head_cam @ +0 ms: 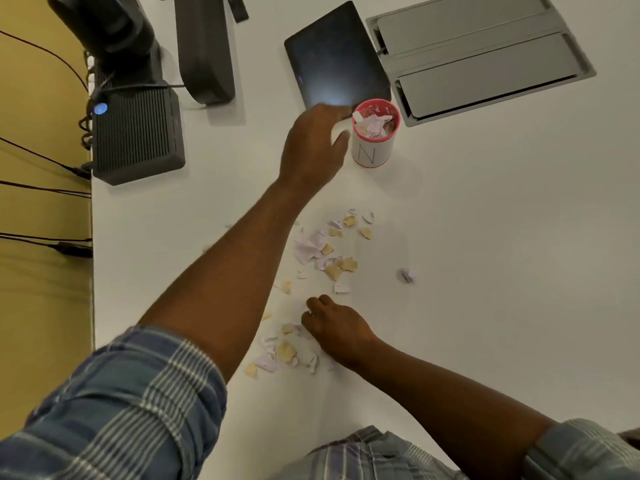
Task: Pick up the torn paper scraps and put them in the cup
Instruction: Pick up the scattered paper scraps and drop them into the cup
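A white cup (pixel 374 152) with a pink rim and a letter N stands on the white table, with several paper scraps inside. My left hand (pixel 311 143) is stretched out just left of the cup, fingers spread near its rim, nothing visible in it. Torn white, lilac and tan paper scraps (pixel 327 251) lie scattered in the middle of the table. More scraps (pixel 287 351) lie nearer to me. My right hand (pixel 332 325) rests on the table among these near scraps, fingers curled and pinching a small white scrap. One stray scrap (pixel 406 274) lies alone to the right.
A dark tablet (pixel 332 53) lies right behind the cup. A grey cable hatch (pixel 478 53) is set in the table at the back right. A black box with a blue light (pixel 138 133) and a monitor foot (pixel 204 46) stand at the back left. The table's left edge (pixel 92 271) has cables hanging past it.
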### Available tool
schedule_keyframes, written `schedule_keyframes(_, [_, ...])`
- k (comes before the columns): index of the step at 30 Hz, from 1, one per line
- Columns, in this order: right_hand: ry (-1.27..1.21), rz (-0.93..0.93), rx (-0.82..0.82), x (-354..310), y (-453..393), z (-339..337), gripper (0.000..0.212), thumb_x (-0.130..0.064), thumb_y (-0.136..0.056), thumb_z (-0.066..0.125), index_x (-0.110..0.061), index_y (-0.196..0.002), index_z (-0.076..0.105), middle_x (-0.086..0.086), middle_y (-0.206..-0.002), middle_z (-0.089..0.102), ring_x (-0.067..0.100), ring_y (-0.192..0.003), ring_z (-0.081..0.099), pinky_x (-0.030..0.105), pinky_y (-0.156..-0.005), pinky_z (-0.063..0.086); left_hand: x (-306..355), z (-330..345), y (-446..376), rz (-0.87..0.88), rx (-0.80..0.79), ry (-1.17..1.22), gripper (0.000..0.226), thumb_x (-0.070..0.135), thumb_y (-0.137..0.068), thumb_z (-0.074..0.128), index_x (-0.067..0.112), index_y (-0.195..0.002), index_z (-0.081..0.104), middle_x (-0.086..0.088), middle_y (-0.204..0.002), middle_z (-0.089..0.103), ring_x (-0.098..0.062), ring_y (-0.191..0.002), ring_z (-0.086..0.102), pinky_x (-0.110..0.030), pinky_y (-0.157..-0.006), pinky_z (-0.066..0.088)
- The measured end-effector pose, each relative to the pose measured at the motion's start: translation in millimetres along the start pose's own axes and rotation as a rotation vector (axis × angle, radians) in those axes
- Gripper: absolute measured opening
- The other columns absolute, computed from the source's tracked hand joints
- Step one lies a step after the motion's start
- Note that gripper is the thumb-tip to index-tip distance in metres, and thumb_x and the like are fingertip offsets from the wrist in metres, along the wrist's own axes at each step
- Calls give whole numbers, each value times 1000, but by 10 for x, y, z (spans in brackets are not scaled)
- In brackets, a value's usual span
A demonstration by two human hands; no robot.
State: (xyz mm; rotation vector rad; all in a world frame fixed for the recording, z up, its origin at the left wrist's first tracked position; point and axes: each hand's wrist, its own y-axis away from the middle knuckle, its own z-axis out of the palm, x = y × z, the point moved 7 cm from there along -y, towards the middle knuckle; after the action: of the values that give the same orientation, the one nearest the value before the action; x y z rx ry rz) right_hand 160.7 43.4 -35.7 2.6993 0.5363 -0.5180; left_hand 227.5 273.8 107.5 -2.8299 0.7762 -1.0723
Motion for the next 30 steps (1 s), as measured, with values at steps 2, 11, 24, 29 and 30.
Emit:
schedule_keyframes(2, [-13,33,16,53,73,-10,16,-6,-93,45,-4,-105,56,12,-107,50,27,-96,49,39,-61,51,-184,-117,361,-48,56,51,28,18,-87,62,12,-115,63,-5,-112,66,-19,-98,62,-30,-85,51])
schedule_keyframes(11, [-302,254,252,409,381,-199,17,-8,-87,60,-11,-97,73,7,-97,67,25,-89,62,34,-71,51,-985,-15,2502,-523,-180,22,36,21,-83,67,15,-118,61,-10,-120,59,-26,-114,55,-34,-97,45])
schedule_keyframes(24, [-124,386,26,273,605,39,62,-45,-93,50,-26,-147,25,3,-139,39,22,-121,39,32,-87,49,-980,370,3478,-585,-512,-369,97,72,-68,60,50,-141,0,-3,-150,5,-31,-134,17,-51,-93,42])
schedule_keyframes(29, [91,187,-109,7,629,176,52,-28,-96,49,-21,-143,29,12,-144,32,30,-124,36,37,-81,48,-903,433,3387,-441,-442,-278,59,41,-84,65,32,-136,40,-3,-143,28,-22,-124,33,-32,-95,45])
schedule_keyframes(30, [102,165,-98,-19,650,182,46,-22,-97,47,-17,-141,33,12,-140,36,30,-120,39,37,-77,49,-890,435,3385,-415,-422,-250,51,35,-86,63,29,-134,45,-2,-140,33,-20,-122,37,-28,-94,45])
